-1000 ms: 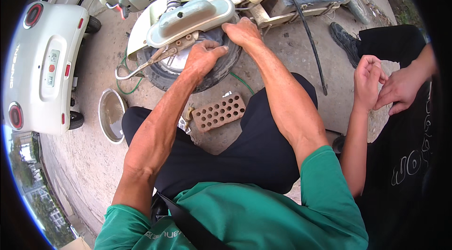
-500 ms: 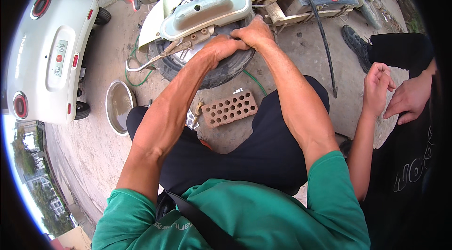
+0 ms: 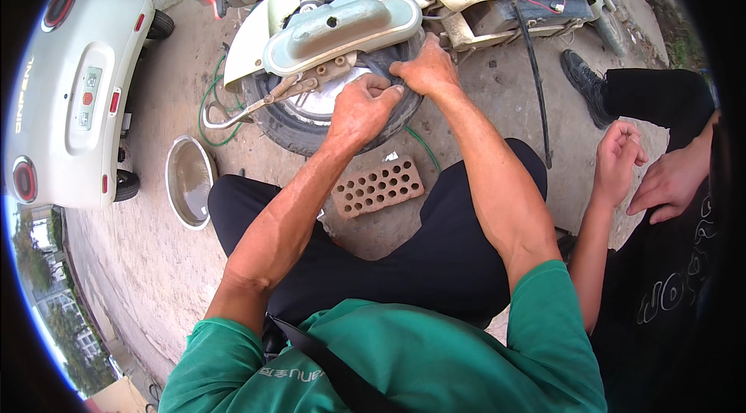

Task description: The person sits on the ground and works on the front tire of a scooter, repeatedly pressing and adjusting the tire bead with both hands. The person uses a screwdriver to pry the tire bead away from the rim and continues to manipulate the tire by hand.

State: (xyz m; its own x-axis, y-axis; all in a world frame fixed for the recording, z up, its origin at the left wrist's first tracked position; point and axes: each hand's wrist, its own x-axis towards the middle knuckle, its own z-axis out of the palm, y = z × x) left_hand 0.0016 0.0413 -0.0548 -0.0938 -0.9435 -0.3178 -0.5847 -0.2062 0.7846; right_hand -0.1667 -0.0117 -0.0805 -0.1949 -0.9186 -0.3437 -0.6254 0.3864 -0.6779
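Head view: left hand (image 3: 361,111) curled at the tyre (image 3: 284,128), grip unclear; right hand (image 3: 429,69) clasps the tyre's outer edge. Tyre sits partly under pale blue-green housing (image 3: 357,26). Probably stiff, heavyish rubber, not fragile; best held by tread.

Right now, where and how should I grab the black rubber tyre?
Probably hold the black rubber tyre by its rounded near edge, left of the left hand, coming from the dark-trousered knees. That edge bulges out bare, while the pale bluish cover overlaps the far side.
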